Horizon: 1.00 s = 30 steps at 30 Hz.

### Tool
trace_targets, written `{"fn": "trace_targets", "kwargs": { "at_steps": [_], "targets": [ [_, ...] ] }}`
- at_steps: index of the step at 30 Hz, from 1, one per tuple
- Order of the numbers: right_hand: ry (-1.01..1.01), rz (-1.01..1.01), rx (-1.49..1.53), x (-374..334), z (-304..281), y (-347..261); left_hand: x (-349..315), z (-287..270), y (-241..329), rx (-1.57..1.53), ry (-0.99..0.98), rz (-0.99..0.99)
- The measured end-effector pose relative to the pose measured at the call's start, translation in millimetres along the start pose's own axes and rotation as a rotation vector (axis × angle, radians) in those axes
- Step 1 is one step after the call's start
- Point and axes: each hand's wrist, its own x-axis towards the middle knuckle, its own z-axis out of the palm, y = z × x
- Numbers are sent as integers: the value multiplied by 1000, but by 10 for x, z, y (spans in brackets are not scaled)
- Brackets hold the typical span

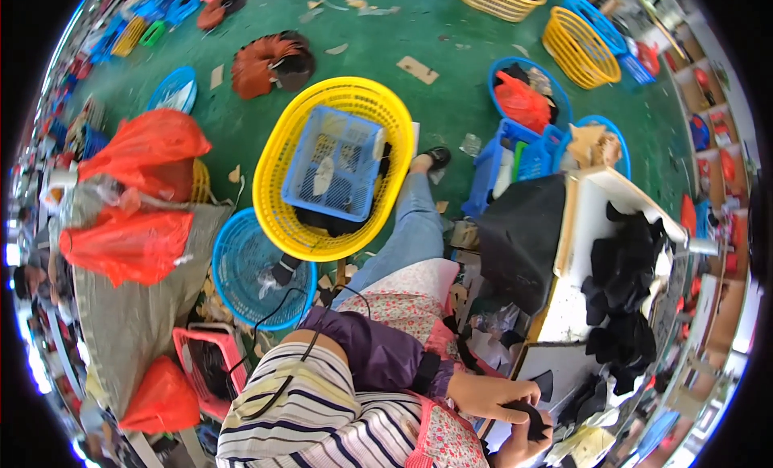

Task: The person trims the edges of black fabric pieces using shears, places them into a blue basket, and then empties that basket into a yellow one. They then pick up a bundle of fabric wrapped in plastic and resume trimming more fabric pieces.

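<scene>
One small black piece (535, 422) sits at lower right, between the left hand (488, 396) and the right hand (522, 447); the left, reaching from a purple sleeve (366, 351), pinches it with thumb and fingers, and the right's curled fingers also grip it. Nearby, black scraps (618, 279) heap on a white-topped table (573, 317); farther left, a blue crate (348, 182) rests inside a yellow basket (268, 178).
</scene>
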Motion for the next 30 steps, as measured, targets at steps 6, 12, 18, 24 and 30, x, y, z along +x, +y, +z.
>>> {"fn": "trace_targets", "kwargs": {
  "at_steps": [6,12,18,24,30],
  "targets": [
    [408,-617,-409,289,-192,350,-151,-221,-214,546,-133,-34],
    [447,-153,357,500,-49,-122,-213,-243,-56,570,58,122],
    [305,-138,489,560,125,-402,-282,-251,96,585,125,91],
    [288,-342,-38,495,241,-533,-359,-298,204,519,233,103],
    [382,-62,445,391,175,-553,-372,-331,278,282,145,12]
  ]
}}
